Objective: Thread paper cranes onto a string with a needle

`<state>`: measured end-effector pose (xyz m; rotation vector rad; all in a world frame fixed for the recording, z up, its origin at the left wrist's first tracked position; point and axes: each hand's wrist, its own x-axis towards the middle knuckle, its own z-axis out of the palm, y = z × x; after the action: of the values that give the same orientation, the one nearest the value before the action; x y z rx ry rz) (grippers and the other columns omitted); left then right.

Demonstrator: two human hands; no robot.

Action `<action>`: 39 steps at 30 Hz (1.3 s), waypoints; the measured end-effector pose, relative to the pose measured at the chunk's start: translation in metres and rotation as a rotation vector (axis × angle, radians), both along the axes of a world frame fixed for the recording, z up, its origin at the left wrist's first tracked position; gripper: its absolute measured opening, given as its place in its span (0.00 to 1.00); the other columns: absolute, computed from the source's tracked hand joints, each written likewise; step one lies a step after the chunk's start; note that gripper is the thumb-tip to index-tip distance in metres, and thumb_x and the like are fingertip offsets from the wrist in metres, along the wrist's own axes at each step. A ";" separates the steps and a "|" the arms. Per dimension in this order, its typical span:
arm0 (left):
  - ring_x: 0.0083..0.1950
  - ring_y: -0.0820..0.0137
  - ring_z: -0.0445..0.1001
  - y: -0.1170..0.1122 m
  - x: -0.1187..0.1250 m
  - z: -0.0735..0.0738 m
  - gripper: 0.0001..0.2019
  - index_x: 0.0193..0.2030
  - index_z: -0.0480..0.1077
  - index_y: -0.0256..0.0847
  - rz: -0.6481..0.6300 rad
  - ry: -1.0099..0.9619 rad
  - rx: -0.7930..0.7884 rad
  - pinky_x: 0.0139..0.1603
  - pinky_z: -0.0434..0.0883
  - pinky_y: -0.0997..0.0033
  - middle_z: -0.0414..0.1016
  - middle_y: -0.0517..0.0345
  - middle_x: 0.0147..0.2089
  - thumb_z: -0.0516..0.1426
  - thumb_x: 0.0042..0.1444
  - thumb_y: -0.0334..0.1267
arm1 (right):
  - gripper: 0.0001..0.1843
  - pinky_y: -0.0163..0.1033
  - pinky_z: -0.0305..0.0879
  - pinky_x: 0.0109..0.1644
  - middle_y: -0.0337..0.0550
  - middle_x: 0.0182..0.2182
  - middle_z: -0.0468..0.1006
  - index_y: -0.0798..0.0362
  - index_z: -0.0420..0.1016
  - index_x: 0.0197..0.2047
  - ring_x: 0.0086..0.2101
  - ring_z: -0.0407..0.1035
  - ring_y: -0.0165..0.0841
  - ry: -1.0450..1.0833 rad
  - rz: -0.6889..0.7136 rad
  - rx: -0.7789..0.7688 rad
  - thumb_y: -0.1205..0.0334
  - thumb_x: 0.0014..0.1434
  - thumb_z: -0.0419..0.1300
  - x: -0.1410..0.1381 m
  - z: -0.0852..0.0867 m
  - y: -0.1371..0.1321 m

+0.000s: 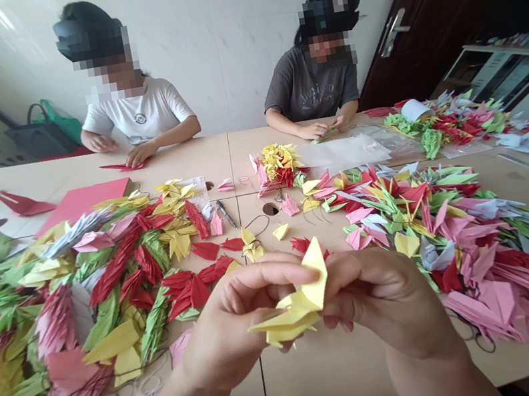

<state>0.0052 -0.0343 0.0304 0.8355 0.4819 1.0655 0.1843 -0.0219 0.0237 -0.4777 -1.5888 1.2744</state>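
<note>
A yellow folded paper crane (298, 304) is held between both of my hands just above the near edge of the table (332, 362). My left hand (235, 328) pinches its left side with fingers curled round it. My right hand (387, 299) grips its right side, fingers closed, one wing tip sticking up between the two hands.
Heaps of folded paper cranes in red, green, pink and yellow cover the table at left (82, 289) and right (458, 233). A pen (225, 213) and a red sheet (82, 200) lie further back. Two people (136, 114) (314, 85) sit opposite, folding paper. A dark door (417, 17) stands at back right.
</note>
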 end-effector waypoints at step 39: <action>0.26 0.77 0.77 0.012 0.004 -0.018 0.08 0.34 0.82 0.34 -0.174 -0.271 -0.355 0.27 0.75 0.86 0.79 0.58 0.27 0.71 0.46 0.32 | 0.10 0.35 0.63 0.28 0.33 0.26 0.72 0.46 0.67 0.39 0.25 0.64 0.27 -0.172 -0.402 0.464 0.59 0.62 0.67 -0.009 -0.013 0.010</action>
<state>0.0091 -0.0225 0.0127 0.4033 0.3477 0.8820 0.1748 -0.0114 0.0112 -0.5822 -1.7554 0.5515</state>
